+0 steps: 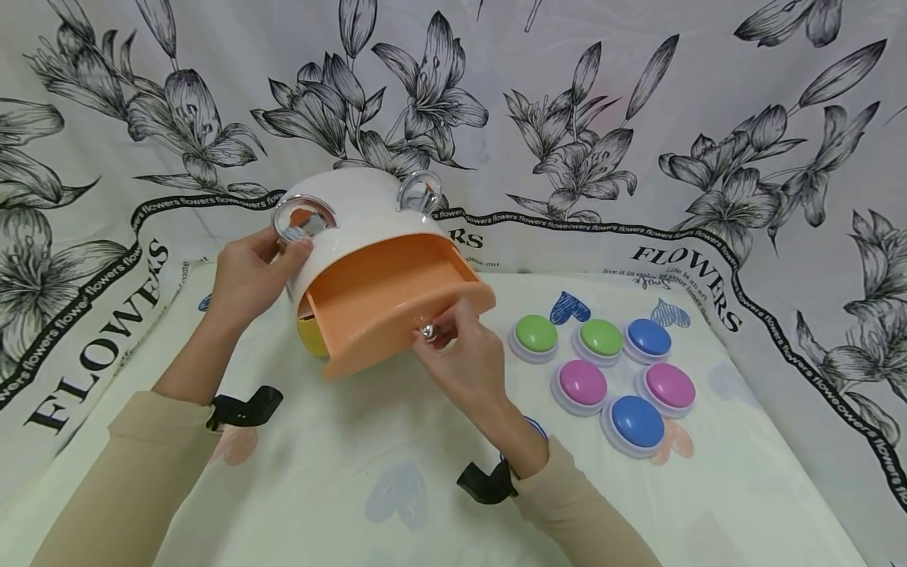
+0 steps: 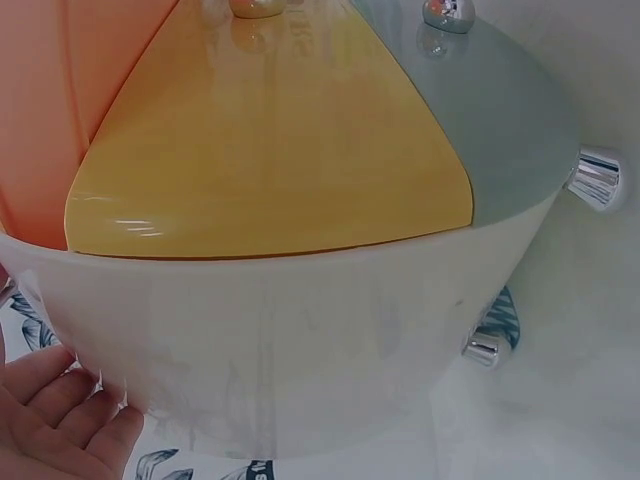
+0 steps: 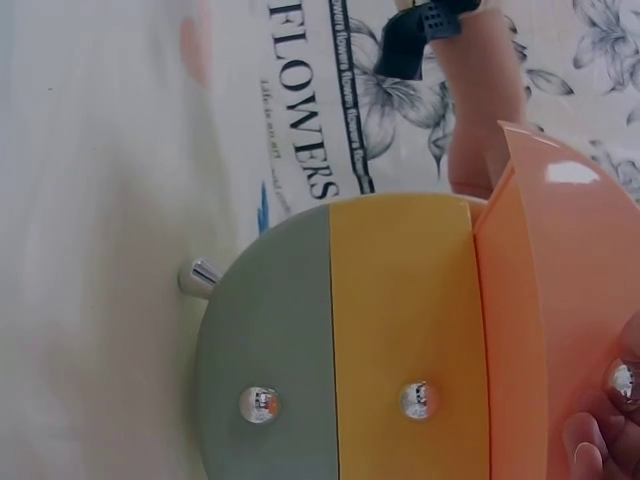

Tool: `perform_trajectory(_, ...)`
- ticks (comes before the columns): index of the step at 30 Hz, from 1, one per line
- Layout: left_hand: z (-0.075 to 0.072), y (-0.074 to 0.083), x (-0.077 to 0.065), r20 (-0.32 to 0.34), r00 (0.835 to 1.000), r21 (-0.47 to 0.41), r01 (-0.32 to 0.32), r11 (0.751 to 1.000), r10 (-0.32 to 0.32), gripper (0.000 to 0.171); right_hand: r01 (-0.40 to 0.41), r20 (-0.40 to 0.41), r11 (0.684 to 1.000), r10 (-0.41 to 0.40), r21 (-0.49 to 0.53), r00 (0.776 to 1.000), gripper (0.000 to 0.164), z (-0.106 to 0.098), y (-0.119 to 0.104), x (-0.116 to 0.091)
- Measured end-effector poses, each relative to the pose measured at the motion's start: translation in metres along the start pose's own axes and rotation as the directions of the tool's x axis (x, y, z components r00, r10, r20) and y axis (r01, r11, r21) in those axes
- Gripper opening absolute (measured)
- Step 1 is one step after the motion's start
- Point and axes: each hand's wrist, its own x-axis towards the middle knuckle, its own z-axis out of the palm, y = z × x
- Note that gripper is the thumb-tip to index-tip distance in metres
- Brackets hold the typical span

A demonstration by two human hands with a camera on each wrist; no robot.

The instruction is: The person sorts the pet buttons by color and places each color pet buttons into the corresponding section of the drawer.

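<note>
Fingers (image 1: 466, 313) of your right hand (image 1: 469, 358) are pinching a small, round, mirror-bright knob (image 1: 428, 331) on the curved lip of an orange drawer (image 1: 386, 335), which is standing partly out of its slot and showing smooth, glossy inner walls. Your left hand (image 1: 255, 272) is gripping the side of the white cabinet (image 1: 361, 201), its thumb lying on the near edge beside a shiny ring (image 1: 306, 218); in the left wrist view, fingertips are pressing against the slick, rounded shell.

The cabinet is leaning at a tilt in front of you, between both hands, its domed body gleaming like hard plastic. A second polished ring (image 1: 420, 191) is sitting at the other upper corner. Next to the orange drawer, a yellow drawer (image 2: 270, 150) and a grey-green drawer (image 3: 270, 330) are lying closed, each bearing its own silvery ball knob. A flared, ribbed metallic foot (image 3: 199, 279) is jutting out beyond the grey-green end.

To your right, six smooth domes (image 1: 638, 420) on pale round bases are resting on the table (image 1: 319, 480): two green, two blue, two pink. Heart-printed cloth is covering the tabletop, and behind it a white fabric backdrop (image 1: 496, 181) is hanging, patterned with black line-drawn lilies.
</note>
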Motion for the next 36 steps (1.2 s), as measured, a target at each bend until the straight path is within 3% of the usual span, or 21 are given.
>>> perform_trajectory(17,0.001,0.000,0.001,-0.009,1.000,0.001,0.010,1.000,-0.010,0.066,-0.006,-0.016,0.999,0.007,0.052,1.000,0.029,-0.010,-0.002,-0.016)
perform_trajectory(29,0.002,-0.001,0.001,-0.030,0.999,-0.016,-0.031,0.999,0.031,0.059,-0.006,-0.020,0.999,0.007,0.049,1.000,0.030,-0.012,-0.001,-0.023)
perform_trajectory(36,0.002,-0.002,0.001,-0.033,0.999,-0.010,-0.022,1.000,0.021,0.060,-0.006,-0.013,0.999,0.007,0.047,1.000,0.029,-0.013,-0.001,-0.027)
